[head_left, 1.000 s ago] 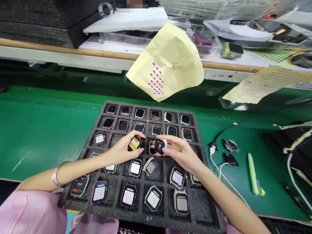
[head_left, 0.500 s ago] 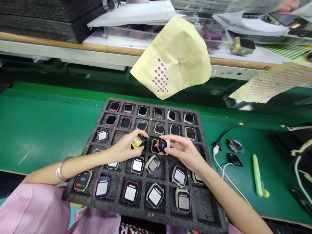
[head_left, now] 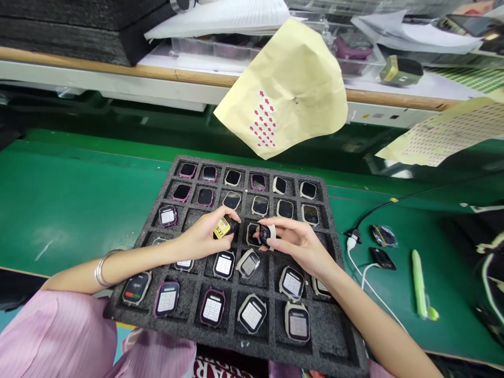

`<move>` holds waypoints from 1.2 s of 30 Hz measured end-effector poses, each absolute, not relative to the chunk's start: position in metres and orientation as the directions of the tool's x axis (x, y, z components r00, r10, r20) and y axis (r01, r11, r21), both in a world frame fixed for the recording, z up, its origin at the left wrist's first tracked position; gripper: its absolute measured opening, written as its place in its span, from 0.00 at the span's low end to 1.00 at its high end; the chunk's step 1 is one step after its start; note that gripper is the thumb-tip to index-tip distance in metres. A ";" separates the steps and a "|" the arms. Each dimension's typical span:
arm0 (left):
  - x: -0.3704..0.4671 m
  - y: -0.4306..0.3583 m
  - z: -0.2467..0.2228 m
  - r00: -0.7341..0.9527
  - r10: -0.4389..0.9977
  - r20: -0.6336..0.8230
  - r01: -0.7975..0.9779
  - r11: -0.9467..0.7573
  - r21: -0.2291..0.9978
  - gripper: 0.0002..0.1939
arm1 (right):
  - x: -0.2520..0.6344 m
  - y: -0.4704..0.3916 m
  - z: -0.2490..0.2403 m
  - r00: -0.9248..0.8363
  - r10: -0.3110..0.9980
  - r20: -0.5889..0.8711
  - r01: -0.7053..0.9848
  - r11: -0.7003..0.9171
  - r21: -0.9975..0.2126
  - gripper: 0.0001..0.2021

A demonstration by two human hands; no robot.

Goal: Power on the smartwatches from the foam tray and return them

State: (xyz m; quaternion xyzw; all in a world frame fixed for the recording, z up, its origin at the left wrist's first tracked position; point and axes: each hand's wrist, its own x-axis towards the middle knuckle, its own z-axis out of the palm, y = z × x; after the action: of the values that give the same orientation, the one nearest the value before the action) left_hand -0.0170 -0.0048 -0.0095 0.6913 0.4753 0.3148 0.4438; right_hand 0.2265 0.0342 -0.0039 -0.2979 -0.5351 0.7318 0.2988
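A: Where is the yellow-screened watch [head_left: 221, 228]?
B: It is tilted, above the middle of the foam tray [head_left: 331, 336], display lit.
A: And the pale-cased watch [head_left: 265, 235]?
B: Also above the tray, more right, its dark screen turned sideways.

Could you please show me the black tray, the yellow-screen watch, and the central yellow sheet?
Black tray [head_left: 271, 348]: head view, on its front rim.
Yellow-screen watch [head_left: 221, 228]: head view, on its lit screen.
Yellow sheet [head_left: 293, 79]: head view, on its plain part.

A green bench [head_left: 82, 205] bears a foam tray [head_left: 333, 331].
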 end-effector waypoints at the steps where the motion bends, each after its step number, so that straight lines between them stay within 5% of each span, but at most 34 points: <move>1: -0.017 -0.005 -0.010 0.348 0.937 0.026 0.360 -0.160 0.919 0.15 | 0.226 0.034 -0.003 -0.646 0.756 -0.110 -0.123 -0.245 -0.962 0.15; 36: -0.017 -0.003 -0.005 0.353 0.935 0.016 0.389 -0.163 0.907 0.14 | 0.228 0.033 -0.003 -0.615 0.780 -0.114 -0.100 -0.221 -0.970 0.15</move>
State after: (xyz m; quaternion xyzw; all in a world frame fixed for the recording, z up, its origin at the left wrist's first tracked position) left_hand -0.0171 -0.0033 -0.0052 0.6959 0.4757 0.3114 0.4387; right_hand 0.2276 0.0334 -0.0032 -0.3130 -0.5432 0.7159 0.3075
